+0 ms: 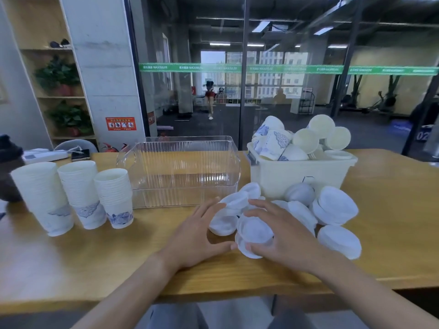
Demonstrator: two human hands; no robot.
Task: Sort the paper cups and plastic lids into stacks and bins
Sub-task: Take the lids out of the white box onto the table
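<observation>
Your wooden table [71, 262] faces a glass wall, with three stacks of paper cups [78, 198] standing at its left, a clear plastic bin [183, 176] in the middle and a cream bin [297, 174] heaped with loose cups and lids at the right. In front of the cream bin lies a pile of plastic lids [332, 210] (translucent white, some nested), and your left hand [197, 236] lies spread beside it, fingertips touching the lids. Your right hand [280, 236] curls around a small lid stack [254, 231], thumb under its near edge.

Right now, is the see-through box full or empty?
Empty. Through the clear ribbed plastic bin you see only the wooden table; the white plastic lids lie outside it.
</observation>
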